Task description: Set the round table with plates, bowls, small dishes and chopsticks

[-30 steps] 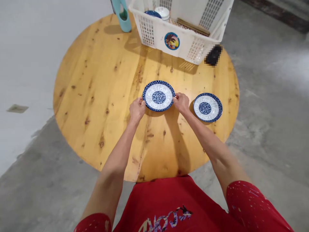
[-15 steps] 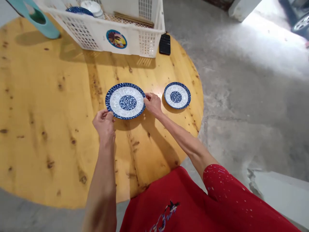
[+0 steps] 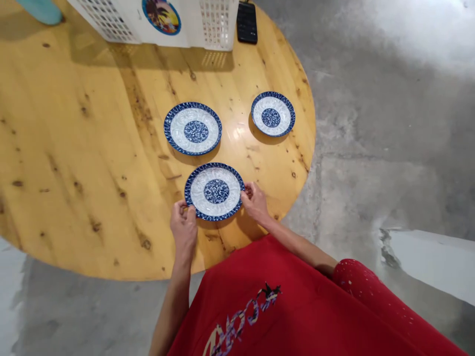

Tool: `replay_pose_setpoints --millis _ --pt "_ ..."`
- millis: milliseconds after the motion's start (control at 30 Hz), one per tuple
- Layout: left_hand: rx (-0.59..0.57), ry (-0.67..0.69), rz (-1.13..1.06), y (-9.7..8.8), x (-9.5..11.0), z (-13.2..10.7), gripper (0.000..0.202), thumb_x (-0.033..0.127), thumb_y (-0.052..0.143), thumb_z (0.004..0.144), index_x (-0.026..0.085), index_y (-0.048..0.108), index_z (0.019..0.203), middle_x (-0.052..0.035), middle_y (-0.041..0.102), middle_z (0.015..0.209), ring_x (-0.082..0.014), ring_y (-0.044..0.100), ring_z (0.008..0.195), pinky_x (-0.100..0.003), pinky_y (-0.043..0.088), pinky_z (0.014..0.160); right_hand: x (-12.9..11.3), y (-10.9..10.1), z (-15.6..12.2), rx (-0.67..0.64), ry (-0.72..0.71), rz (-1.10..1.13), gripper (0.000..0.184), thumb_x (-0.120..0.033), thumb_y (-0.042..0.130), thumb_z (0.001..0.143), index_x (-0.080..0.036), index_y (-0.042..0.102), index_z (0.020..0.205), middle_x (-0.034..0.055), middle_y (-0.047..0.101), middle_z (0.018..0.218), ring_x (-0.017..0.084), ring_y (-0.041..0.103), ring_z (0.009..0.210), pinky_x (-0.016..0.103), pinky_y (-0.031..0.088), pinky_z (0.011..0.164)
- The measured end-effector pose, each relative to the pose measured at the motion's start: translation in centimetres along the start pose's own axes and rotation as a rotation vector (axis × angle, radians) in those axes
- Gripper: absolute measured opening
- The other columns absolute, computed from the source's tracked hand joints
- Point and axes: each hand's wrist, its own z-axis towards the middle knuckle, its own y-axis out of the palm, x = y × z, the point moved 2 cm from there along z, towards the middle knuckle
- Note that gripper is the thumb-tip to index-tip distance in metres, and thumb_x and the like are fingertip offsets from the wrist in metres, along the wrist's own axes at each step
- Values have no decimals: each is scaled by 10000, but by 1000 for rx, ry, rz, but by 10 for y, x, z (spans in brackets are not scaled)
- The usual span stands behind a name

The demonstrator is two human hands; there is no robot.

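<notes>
Grey concrete floor (image 3: 367, 193) spreads around the round wooden table (image 3: 74, 217) I am standing at. Half a second ago only one plate showed between my hands; now two show, one lying free and one in my grip. The held plate (image 3: 216, 192) is at the near side of the table, close to my red shirt (image 3: 297, 306). I pinch its rim on both sides: my left hand (image 3: 183, 226) at the lower left edge, thumb against fingers, and my right hand (image 3: 255, 202) at the right edge in the same way. I cannot tell whether its base touches the wood. Just beyond it sits the free plate (image 3: 193, 129), between it and the white basket (image 3: 191, 27). A smaller plate (image 3: 273, 114) rests further right, near the table's edge. The bowls I could see inside the basket earlier are now out of view, and only the front wall shows, slotted plastic with a round palm-tree sticker (image 3: 162, 16). Beside it lies a black phone (image 3: 247, 23); a turquoise object (image 3: 46, 11) is cut off at the upper left. All three plates are round and glossy, with dark blue patterned rims, pale bands and mottled blue centres. Dark knots and streaks mark the varnished-looking yellow wood.
</notes>
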Motion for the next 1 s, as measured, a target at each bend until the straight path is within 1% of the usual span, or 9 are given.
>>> replay_pose_setpoints --millis 67,167,300,433,600,767,867,1000 --pt "-31 -25 -21 0 -12 -13 197 350 622 836 205 572 959 21 586 810 -133 570 731 -224 456 674 14 -1 -19 3 36 -8 210 -304 508 829 -189 611 972 32 670 820 184 623 729 295 487 713" --pt "-72 -33 -51 0 -21 -23 167 337 616 836 211 566 934 18 592 798 -150 594 756 -241 470 710 27 2 -38 15 59 4 205 -299 496 820 -187 608 950 31 667 795 183 623 705 295 486 707" --pt "-94 -9 -60 -2 -25 -25 144 326 609 816 216 566 898 21 576 754 -157 584 723 -248 470 688 34 7 -51 73 74 8 171 -286 507 808 -199 603 919 31 688 792 186 632 696 301 495 716" --pt "-105 11 -48 -3 -28 -24 129 320 602 800 213 561 860 20 567 730 -152 560 692 -240 449 650 37 10 -59 102 89 24 183 -283 514 801 -194 610 929 35 700 804 189 638 690 307 500 721" --pt "-112 26 -42 -6 -34 -23 124 300 586 797 203 566 871 21 574 741 -142 561 701 -234 443 670 37 15 -64 126 78 34 207 -285 513 786 -192 614 940 41 707 835 186 639 698 306 501 732" --pt "-114 53 -37 -7 -37 -18 105 285 580 809 207 559 876 16 590 768 -149 587 736 -240 462 707 36 18 -60 149 42 41 228 -291 494 788 -185 619 946 58 707 851 195 648 711 307 500 714" --pt "-129 73 -43 -3 -36 -15 104 283 585 816 209 559 884 7 610 807 -155 596 765 -249 468 729 37 17 -56 173 36 12 224 -286 485 791 -189 622 940 49 694 823 202 646 720 314 494 721" --pt "-152 98 -14 6 -34 -12 101 292 591 821 206 574 870 -1 612 819 -161 594 776 -258 470 731 40 10 -49 209 46 -14 219 -272 483 786 -189 628 928 50 699 822 216 653 735 326 494 734"
